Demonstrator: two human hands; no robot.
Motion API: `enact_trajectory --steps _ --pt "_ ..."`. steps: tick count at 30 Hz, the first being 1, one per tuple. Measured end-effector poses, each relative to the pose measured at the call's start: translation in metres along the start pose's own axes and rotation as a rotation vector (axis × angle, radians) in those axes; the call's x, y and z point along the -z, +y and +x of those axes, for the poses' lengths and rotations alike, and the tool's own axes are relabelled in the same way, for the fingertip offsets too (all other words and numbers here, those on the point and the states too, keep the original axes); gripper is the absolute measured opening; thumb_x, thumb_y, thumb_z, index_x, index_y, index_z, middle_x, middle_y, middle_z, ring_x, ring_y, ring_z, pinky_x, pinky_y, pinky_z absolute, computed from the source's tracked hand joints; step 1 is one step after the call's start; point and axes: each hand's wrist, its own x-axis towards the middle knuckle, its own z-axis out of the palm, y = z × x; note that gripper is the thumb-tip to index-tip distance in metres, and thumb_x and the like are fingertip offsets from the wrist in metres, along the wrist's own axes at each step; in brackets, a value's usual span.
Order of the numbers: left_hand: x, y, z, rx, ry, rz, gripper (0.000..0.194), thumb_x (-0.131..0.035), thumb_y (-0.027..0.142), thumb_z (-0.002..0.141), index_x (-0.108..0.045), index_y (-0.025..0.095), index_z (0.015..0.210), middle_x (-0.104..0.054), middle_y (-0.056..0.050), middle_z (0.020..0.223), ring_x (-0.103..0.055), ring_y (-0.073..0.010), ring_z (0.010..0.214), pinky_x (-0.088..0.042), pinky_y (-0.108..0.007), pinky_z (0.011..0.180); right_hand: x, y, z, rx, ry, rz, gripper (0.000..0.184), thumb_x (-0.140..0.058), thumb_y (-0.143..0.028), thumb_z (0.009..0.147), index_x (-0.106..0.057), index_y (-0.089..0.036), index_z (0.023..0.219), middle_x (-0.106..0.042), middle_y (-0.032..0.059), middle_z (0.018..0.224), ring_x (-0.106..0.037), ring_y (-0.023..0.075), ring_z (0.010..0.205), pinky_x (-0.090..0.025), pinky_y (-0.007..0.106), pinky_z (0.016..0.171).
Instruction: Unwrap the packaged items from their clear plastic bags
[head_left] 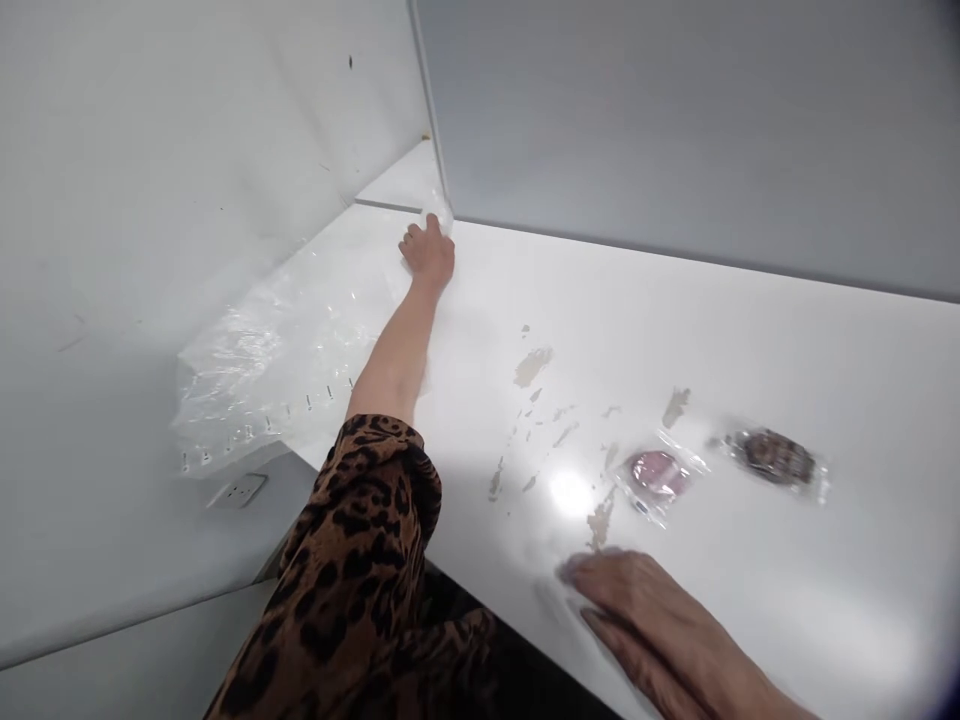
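Observation:
My left hand [427, 252] reaches to the far corner of the white table, its fingers curled in on a piece of clear plastic [439, 207], which looks like a small bag. Large clear plastic bags [255, 350] lie left of that forearm, against the wall. In the lower right, my right hand [630, 590] rests low over the tabletop, slightly blurred, with fingers stretched out and nothing visible in it. Just beyond it lies a pink oval item in a clear packet [658, 474]. A dark brown item in a clear packet [776, 460] sits farther right.
The white table [675, 330] has several worn, brownish patches [532, 367]. A grey panel [675, 130] rises along its back edge, and a pale wall [187, 150] borders the left. A wall socket [244, 490] is at lower left, below the plastic bags.

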Motion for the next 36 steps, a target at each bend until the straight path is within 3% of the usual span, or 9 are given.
enact_trajectory --steps 3,6,11,14,18,22,27,32,36 --pt "0.016 0.012 -0.04 -0.044 -0.07 -0.09 0.048 -0.049 0.04 0.102 -0.057 0.024 0.146 -0.056 -0.023 0.152 -0.049 -0.0372 0.146 -0.025 -0.055 0.124 0.013 -0.016 0.009 0.029 -0.038 0.052 0.037 -0.05 -0.021 0.108 -0.061 -0.03 0.142 -0.075 0.007 0.115 -0.073 0.0174 0.103 -0.065 0.029 0.087" --pt "0.039 0.028 -0.078 -0.091 -0.17 -0.22 0.041 -0.053 0.036 0.101 -0.06 0.024 0.139 -0.058 -0.021 0.148 -0.05 -0.0373 0.147 -0.025 -0.058 0.125 0.01 -0.016 0.008 0.029 0.001 0.104 0.027 -0.051 -0.028 0.109 -0.067 -0.026 0.13 -0.074 0.0076 0.11 -0.072 0.0185 0.099 -0.064 0.033 0.085" --pt "0.083 0.072 -0.14 -0.126 -0.335 -0.607 0.022 -0.057 0.035 0.1 -0.064 0.025 0.119 -0.073 -0.008 0.11 -0.072 -0.0234 0.108 -0.05 -0.04 0.102 0.008 -0.004 0.008 -0.129 0.037 0.339 0.033 -0.057 -0.049 0.106 -0.072 -0.021 0.113 -0.075 0.0082 0.104 -0.071 0.0204 0.096 -0.063 0.038 0.084" --pt "0.109 0.102 -0.187 -0.029 -0.588 -1.121 0.018 -0.06 0.041 0.098 -0.062 0.024 0.104 -0.07 -0.001 0.086 -0.072 -0.0155 0.076 -0.052 -0.03 0.086 0.023 0.012 0.013 -0.222 0.363 0.464 0.039 -0.069 -0.055 0.096 -0.07 -0.021 0.114 -0.072 0.0089 0.107 -0.07 0.0216 0.096 -0.062 0.04 0.083" --pt "0.134 0.139 -0.257 0.052 -0.897 -1.432 0.027 -0.051 0.042 0.1 -0.063 0.018 0.093 -0.069 -0.002 0.074 -0.069 -0.0145 0.064 -0.052 -0.028 0.079 0.066 0.049 0.014 -0.272 0.902 0.59 0.06 -0.089 -0.053 0.071 -0.061 -0.027 0.116 -0.066 0.0063 0.118 -0.068 0.0209 0.101 -0.061 0.036 0.081" --pt "0.132 0.168 -0.312 0.079 -1.124 -1.486 0.036 -0.044 0.041 0.102 -0.066 0.016 0.087 -0.069 -0.005 0.07 -0.065 -0.0154 0.059 -0.052 -0.029 0.075 0.113 0.072 -0.002 -0.202 0.873 0.564 0.085 -0.085 -0.058 0.071 -0.043 -0.037 0.142 -0.059 0.007 0.137 -0.067 0.0235 0.112 -0.063 0.043 0.087" --pt "0.106 0.191 -0.338 0.2 -1.196 -1.563 0.038 -0.05 0.048 0.101 -0.064 0.018 0.083 -0.063 -0.002 0.061 -0.056 -0.0137 0.052 -0.049 -0.027 0.063 0.14 0.078 -0.033 -0.016 0.723 -0.021 0.116 -0.078 -0.064 0.078 -0.006 -0.042 0.166 -0.026 0.0132 0.172 -0.048 0.0331 0.146 -0.057 0.051 0.102" --pt "0.085 0.195 -0.337 0.349 -1.138 -1.645 0.038 -0.049 0.044 0.102 -0.062 0.02 0.076 -0.059 0.0 0.058 -0.055 -0.0124 0.049 -0.048 -0.025 0.057 0.145 0.086 -0.042 -0.034 0.717 -0.616 0.103 -0.068 -0.065 0.087 -0.018 -0.028 0.169 -0.015 0.0184 0.175 -0.017 0.0471 0.161 -0.024 0.074 0.123" --pt "0.081 0.191 -0.338 0.406 -1.104 -1.584 0.033 -0.057 0.046 0.1 -0.067 0.018 0.084 -0.068 -0.002 0.067 -0.063 -0.0144 0.055 -0.056 -0.028 0.066 0.143 0.082 -0.039 -0.034 0.767 -0.74 0.095 -0.064 -0.06 0.091 -0.02 -0.028 0.169 -0.014 0.0166 0.176 -0.012 0.0489 0.162 -0.016 0.077 0.124"
